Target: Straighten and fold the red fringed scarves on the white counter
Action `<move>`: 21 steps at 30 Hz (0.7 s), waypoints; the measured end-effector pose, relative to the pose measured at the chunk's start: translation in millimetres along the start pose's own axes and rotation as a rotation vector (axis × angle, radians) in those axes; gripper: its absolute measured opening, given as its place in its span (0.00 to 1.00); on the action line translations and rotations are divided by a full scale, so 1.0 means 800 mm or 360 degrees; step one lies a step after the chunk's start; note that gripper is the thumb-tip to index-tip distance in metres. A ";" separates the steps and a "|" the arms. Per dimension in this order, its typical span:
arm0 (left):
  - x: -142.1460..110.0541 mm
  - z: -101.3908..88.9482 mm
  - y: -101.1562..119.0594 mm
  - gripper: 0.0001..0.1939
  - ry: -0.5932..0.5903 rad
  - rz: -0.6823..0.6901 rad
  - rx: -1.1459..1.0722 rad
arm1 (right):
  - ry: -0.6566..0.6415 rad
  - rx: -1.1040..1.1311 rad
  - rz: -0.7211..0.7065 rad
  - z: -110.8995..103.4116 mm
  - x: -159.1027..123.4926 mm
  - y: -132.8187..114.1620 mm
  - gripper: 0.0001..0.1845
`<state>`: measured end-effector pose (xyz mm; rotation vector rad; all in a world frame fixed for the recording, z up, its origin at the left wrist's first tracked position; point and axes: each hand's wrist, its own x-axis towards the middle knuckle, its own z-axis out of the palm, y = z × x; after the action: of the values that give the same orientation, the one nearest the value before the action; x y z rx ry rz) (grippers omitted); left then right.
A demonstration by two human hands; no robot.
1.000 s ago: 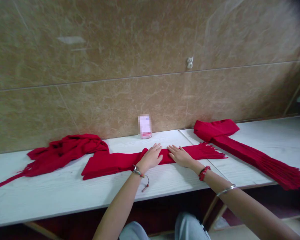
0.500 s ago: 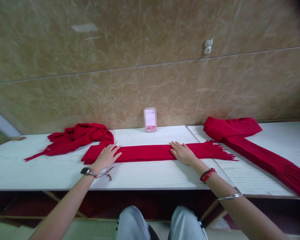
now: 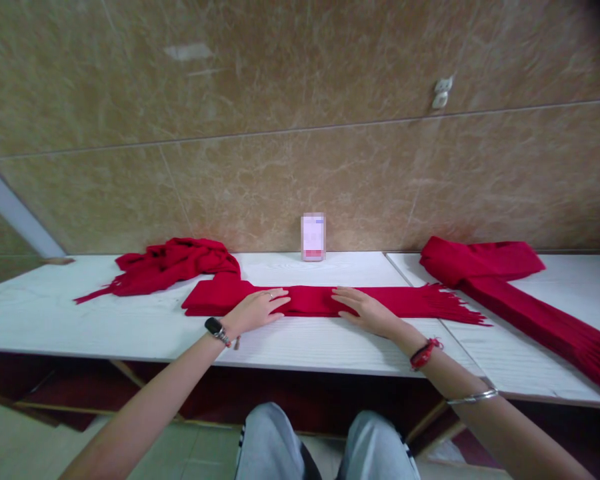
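A red scarf (image 3: 310,303) lies folded into a long flat strip on the white tabletop (image 3: 280,343). Its fringe (image 3: 455,303) spreads out at the right end. Both hands rest on the strip, palms down. My left hand (image 3: 257,310), fingers stretched out, presses on it left of the middle, where the cloth bunches slightly. A little to the right lies my right hand (image 3: 365,310), also with extended fingers. From the strip's left end, the cloth runs up into a crumpled red heap (image 3: 180,267) behind it.
Another red scarf (image 3: 510,293) lies bent on the right part of the table, its fringed end reaching the front edge. A blurred, phone-like object (image 3: 313,238) leans upright against the tiled wall (image 3: 260,187). A small white cat-shaped item (image 3: 443,92) is fixed to the wall.
My left hand has slid right along the scarf, closer to my right hand, and the cloth there has puckered a little. The view has shifted slightly; my right hand stays at about the same place.
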<state>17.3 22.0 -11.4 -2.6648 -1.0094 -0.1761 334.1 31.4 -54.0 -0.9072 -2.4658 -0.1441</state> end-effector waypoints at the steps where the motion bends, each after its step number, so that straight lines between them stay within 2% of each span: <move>1: 0.005 0.001 0.004 0.18 -0.0022 0.0031 -0.0020 | -0.0035 0.0019 -0.0041 0.000 0.002 -0.004 0.20; 6: 0.011 0.014 0.003 0.17 -0.0070 0.0123 -0.0091 | -0.0093 -0.0035 -0.0161 0.006 0.004 -0.006 0.17; 11: 0.008 0.019 -0.001 0.20 -0.0083 0.0074 -0.0042 | -0.0059 -0.0127 -0.0204 0.009 -0.001 0.002 0.17; 17: 0.011 0.018 -0.002 0.24 -0.0046 -0.0040 0.0016 | -0.0016 0.0075 0.0015 0.007 -0.002 -0.001 0.17; 21: 0.009 0.021 -0.008 0.21 0.0019 0.0075 -0.0040 | 0.0034 0.0297 0.0169 0.000 0.000 -0.005 0.16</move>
<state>19.2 36.2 -24.3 -2.7039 -0.9456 -0.1959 331.6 28.4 -53.8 -0.9467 -2.3583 0.1106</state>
